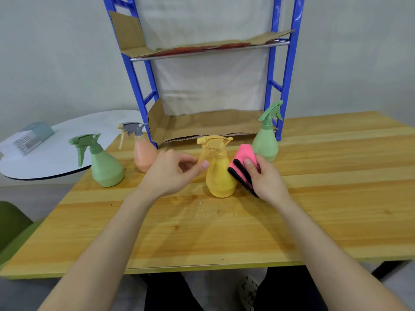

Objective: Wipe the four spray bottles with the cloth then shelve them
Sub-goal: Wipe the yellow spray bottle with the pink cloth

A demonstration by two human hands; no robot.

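Four spray bottles stand upright on the wooden table (314,221). A yellow bottle (219,176) is in the middle, between my hands. My right hand (263,178) holds a folded pink cloth with black edging (243,161) against the yellow bottle's right side. My left hand (173,173) hovers just left of that bottle with fingers spread, holding nothing. An orange bottle with a grey trigger (143,153) stands behind my left hand. One green bottle (103,167) is at the far left and another green bottle (266,140) is by the shelf's right post.
A blue metal shelf rack (278,86) stands at the table's back, its two levels lined with cardboard (202,126). A round white side table (67,153) at left carries a pale blue box (33,136). A green chair (13,223) sits at lower left.
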